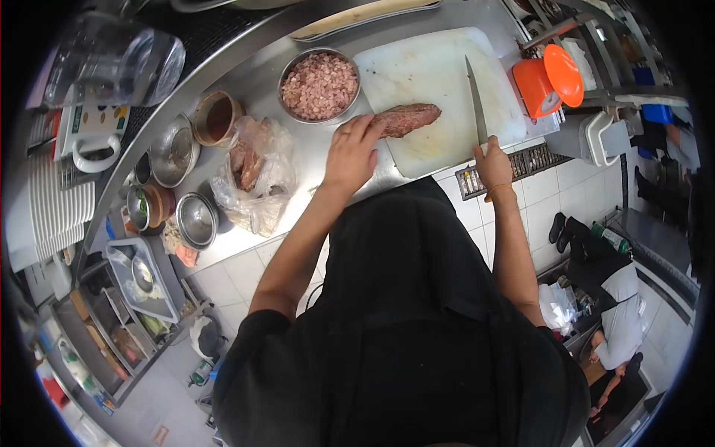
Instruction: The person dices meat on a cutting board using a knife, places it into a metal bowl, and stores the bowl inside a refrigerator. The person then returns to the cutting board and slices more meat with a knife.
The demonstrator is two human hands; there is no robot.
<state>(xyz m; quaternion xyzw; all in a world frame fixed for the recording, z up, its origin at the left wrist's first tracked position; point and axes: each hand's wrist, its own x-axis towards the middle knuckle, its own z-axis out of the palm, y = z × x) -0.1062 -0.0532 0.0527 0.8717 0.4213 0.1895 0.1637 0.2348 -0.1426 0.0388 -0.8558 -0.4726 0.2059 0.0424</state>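
A dark red piece of meat lies across the left part of a white cutting board. On its left end rest the fingers of my left hand, holding it against the board. My right hand is closed round the handle of a long knife, whose blade points away from me over the right side of the board, apart from the meat. Beyond my left hand stands a metal bowl of diced meat. An open plastic bag with meat lies left of my left forearm.
An orange scale stands right of the board. Metal bowls and a brown pot are at the left of the counter. Stacked plates stand at far left. A person is at the lower right.
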